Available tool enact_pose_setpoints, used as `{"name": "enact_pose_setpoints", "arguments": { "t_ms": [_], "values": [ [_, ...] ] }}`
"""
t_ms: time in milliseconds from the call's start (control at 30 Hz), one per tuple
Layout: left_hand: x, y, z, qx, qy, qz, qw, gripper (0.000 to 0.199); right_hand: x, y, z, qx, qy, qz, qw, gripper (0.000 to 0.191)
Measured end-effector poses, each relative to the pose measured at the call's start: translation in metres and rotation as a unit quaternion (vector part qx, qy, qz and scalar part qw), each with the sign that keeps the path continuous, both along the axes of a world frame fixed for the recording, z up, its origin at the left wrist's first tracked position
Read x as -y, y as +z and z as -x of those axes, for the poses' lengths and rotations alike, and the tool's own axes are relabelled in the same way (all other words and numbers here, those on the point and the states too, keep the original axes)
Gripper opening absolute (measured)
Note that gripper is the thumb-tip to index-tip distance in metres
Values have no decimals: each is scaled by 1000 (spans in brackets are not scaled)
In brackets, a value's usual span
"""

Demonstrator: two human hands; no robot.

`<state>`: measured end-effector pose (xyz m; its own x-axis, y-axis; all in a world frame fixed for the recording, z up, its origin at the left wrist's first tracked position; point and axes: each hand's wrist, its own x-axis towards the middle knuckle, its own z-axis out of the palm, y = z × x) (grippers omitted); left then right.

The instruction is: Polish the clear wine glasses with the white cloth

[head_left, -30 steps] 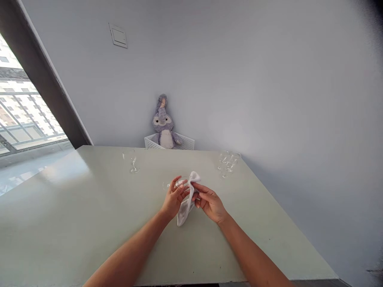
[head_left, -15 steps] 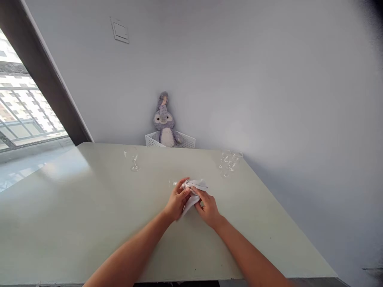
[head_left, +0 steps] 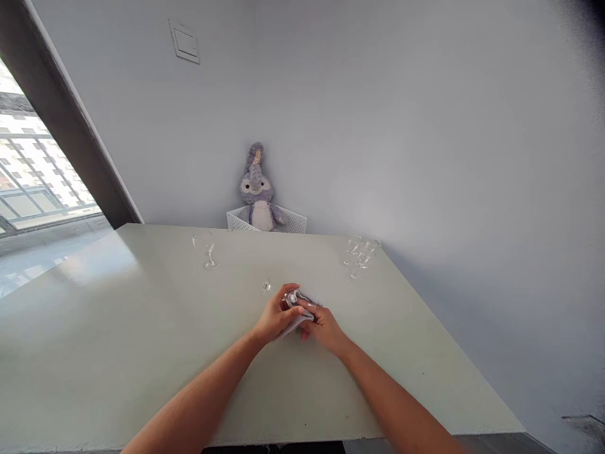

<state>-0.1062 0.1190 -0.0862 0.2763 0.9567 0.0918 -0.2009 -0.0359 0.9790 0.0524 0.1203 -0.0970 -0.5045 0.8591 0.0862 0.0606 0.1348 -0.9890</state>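
White cloth (head_left: 293, 326) bunched around a clear wine glass (head_left: 293, 297) at the middle of the pale table (head_left: 142, 353). Left hand (head_left: 276, 314) and right hand (head_left: 322, 329), both closed, grip it together. Glass: light, fragile, slippery; safest hold is the stem.

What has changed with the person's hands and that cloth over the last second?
The left hand and right hand have drawn closer together and lower. The white cloth, which hung in a loose strip, is now bunched between them around a glass, and only a bit of the glass shows. Nothing was let go. The farther glasses and the stuffed toy stayed put.
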Motion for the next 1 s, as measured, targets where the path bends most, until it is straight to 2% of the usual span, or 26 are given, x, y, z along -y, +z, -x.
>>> {"name": "enact_pose_setpoints", "arguments": {
  "t_ms": [67, 133, 200, 233, 300, 400, 500, 567, 633, 700, 733, 800, 867, 900, 967, 1000],
  "values": [
    [0, 4, 4, -55, 7, -45, 997, 52, -2, -1, 0, -97, 5, 99, 990, 37],
    [1, 10, 6, -71, 13, -109, 991, 48, -4, -2, 0, -193, 24, 182, 964, 38],
    [2, 15, 6, -57, 2, -158, 986, 44, -4, -3, 0, -249, 51, 225, 941, 42],
    [1, 16, 6, -52, -2, -165, 985, 43, -4, -3, 0, -253, 60, 225, 939, 43],
    [0, 15, 6, -46, 5, -139, 989, 45, -2, -3, 3, -218, 59, 187, 956, 40],
    [-2, 10, 4, -20, 45, -38, 998, 56, 2, -1, 7, -101, 27, 49, 993, 31],
    [-2, 11, 3, -23, 64, 43, 997, 57, 3, 1, 7, -17, 5, -79, 997, 33],
    [0, 15, 3, -41, 52, 35, 997, 53, 3, 4, 5, -23, -5, -73, 997, 31],
    [2, 20, 5, -45, 22, -13, 999, 49, 1, 5, 1, -84, -11, 13, 996, 28],
    [4, 24, 7, -38, -2, -74, 997, 47, -2, 6, -2, -174, -8, 115, 978, 29],
    [4, 24, 8, -35, -5, -101, 994, 45, -3, 6, -3, -212, -5, 150, 966, 31],
    [3, 21, 9, -41, 0, -128, 991, 41, -4, 4, -4, -248, 1, 175, 953, 34],
    [0, 15, 10, -51, 8, -102, 993, 43, -3, 2, -2, -205, 3, 143, 968, 33],
    [-2, 11, 10, -53, 11, -77, 996, 46, -1, 1, 0, -161, -2, 104, 982, 31],
    [-6, 5, 10, -53, 15, -23, 998, 46, 3, 2, 3, -56, -30, -6, 998, 26],
    [-7, 3, 9, -53, 17, -4, 998, 44, 5, 3, 4, -12, -47, -60, 997, 25]
  ]
}}
